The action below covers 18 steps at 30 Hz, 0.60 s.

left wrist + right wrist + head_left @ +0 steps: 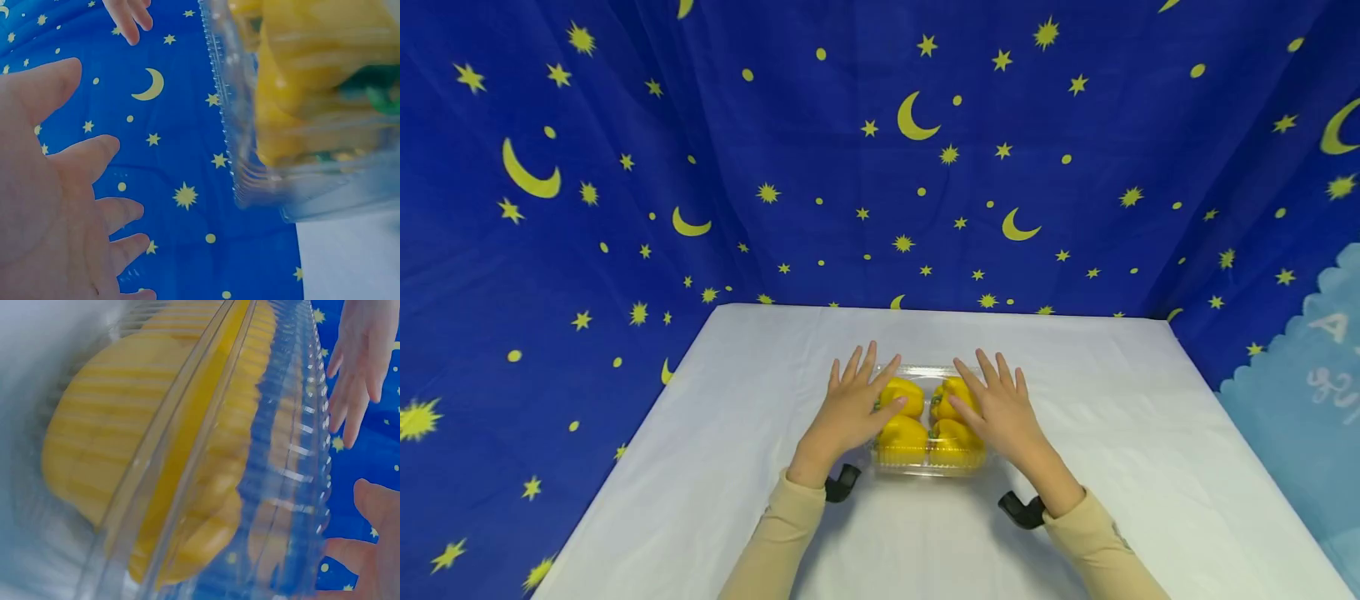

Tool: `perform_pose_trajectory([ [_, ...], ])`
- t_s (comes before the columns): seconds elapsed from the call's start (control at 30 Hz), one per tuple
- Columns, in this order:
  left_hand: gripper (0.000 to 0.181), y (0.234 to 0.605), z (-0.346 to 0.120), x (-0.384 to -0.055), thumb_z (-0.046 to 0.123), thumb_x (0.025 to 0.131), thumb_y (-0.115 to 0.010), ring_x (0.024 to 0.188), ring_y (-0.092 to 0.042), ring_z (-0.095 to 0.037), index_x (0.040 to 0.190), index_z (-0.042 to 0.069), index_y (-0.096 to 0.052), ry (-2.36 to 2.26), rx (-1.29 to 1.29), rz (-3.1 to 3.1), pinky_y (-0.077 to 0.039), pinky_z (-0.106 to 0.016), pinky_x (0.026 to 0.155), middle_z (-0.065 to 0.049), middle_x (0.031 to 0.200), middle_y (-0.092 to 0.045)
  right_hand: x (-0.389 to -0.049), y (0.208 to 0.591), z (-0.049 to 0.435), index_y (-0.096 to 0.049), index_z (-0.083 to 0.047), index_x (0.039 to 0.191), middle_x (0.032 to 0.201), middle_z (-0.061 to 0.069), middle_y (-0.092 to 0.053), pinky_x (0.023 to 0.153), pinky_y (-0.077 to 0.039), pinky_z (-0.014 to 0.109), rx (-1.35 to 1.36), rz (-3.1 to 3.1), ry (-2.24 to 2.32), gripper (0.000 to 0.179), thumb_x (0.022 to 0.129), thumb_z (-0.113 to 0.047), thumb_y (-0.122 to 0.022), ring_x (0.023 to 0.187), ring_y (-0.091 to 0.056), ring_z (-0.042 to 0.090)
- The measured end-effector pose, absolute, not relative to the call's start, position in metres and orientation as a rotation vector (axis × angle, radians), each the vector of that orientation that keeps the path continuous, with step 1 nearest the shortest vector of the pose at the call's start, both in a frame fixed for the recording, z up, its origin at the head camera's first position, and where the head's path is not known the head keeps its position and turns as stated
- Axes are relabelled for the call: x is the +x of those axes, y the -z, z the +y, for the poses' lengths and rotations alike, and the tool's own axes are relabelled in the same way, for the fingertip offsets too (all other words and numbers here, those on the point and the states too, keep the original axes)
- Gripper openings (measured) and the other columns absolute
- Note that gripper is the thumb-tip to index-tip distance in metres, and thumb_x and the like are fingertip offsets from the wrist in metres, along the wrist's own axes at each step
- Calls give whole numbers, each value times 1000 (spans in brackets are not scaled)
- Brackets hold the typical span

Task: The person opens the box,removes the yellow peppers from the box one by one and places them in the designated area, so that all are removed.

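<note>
A clear plastic clamshell box point(928, 471) with several yellow bell peppers point(903, 439) in it stands on the white-covered table. The left hand point(850, 412) hovers by its left side, fingers straight and spread. Mirroring it on the other side, the right hand point(1006, 417) also has spread fingers, some overlapping the box in the head view. Blue backdrop shows between the left palm point(37, 206) and the box's ridged rim point(220, 106) in the left wrist view. In the right wrist view the right hand point(375, 547) appears beside the box's edge. Neither hand holds anything.
The table's white cloth point(760, 375) spreads around the box. A blue curtain point(820, 100) with yellow moons and stars hangs behind and to the left. Light-blue fabric with white letters point(1300, 400) hangs at the right. Black curved mounts point(1022, 510) sit at both wrists.
</note>
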<state>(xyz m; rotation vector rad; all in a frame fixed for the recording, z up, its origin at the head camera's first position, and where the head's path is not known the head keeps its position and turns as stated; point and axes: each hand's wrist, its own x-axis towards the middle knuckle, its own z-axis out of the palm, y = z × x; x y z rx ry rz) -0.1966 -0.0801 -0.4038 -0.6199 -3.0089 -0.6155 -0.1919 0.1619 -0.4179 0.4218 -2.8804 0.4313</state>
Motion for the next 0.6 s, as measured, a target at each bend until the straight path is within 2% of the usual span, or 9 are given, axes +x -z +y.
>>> perform_pose_trajectory([
  [0.27,66,419,-93,-197,56,97,-37,150,0,-34,153,27,-18,674,-499,-3021,2,-59,119,-15,161,-5,-191,425,172,-34,-13,148,155,24,-24,112,-13,70,333,-2913,-522,61,97,-42,-49,142,-16,51],
  [0.4,65,430,-103,-198,48,98,-42,148,-10,-39,152,19,-22,767,-328,-3020,-7,-60,119,-20,159,-12,-189,432,176,-34,-10,148,153,27,-25,110,-18,71,301,-2901,-578,61,97,-40,-49,140,-20,53],
  [0.6,66,449,-114,-195,48,100,-38,143,-24,-44,150,7,-27,1103,-76,-2999,-21,-60,116,-25,155,-24,-183,441,181,-35,-6,147,154,28,-21,112,-21,67,339,-2872,-743,60,98,-36,-50,140,-18,52],
])
